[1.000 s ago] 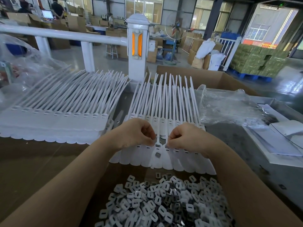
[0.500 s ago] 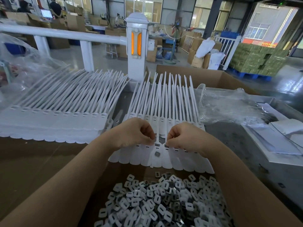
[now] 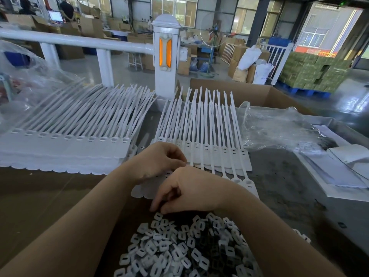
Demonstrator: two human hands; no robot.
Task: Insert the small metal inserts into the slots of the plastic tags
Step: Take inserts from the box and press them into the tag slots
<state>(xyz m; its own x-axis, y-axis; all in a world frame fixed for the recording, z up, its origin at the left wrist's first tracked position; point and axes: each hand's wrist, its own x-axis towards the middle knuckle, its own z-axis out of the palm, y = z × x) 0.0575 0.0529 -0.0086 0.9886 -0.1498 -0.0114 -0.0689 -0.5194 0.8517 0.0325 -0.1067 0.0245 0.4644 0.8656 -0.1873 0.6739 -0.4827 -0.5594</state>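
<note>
A row of white plastic tags (image 3: 211, 151) with long straps lies in the middle of the table, heads toward me. My left hand (image 3: 157, 160) rests on the row's left part, its curled fingers pinching a tag by its strap. Below the row, a heap of small white and dark inserts (image 3: 179, 246) fills a cardboard box (image 3: 40, 206). My right hand (image 3: 189, 190) reaches down over the near edge of the tags. Its fingertips touch the top of the heap. Whether they pinch an insert is hidden.
A second, larger stack of tags (image 3: 69, 148) lies at the left. A crumpled clear plastic bag (image 3: 279, 128) and white sheets (image 3: 339, 166) sit at the right. A white railing post (image 3: 166, 56) stands behind the table, with another open carton (image 3: 249, 92) beside it.
My right hand has left the tag's slot and moved down and left to the heap of inserts. My left hand has stayed on the tag row.
</note>
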